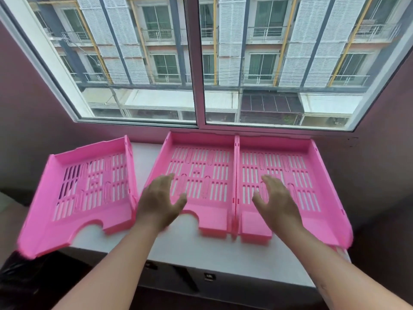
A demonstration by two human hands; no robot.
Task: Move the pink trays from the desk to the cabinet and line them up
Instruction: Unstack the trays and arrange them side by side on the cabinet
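Three pink trays sit on the cabinet's white top under the window. The middle tray (201,175) & right tray (288,173) touch side to side, backs near the rear edge, fronts even. The left tray (89,186) is apart from them, twisted, its front-left corner hanging past the front edge of the top.

Both grips are released: left hand (161,202) hovers over the mid tray's front-left, right hand (277,202) over the right tray's front, fingers spread, holding nothing.

Prob. the lining-up step is nearly done w/ two; the left one wants squaring. To do it well: take it by both side walls, turn it parallel, slide it in till walls meet & fronts match.

Trays look like hard moulded plastic, smooth, slotted bases, low walls, a scooped cut-out at the front lip. Should slide easily on the cabinet top (201,249).
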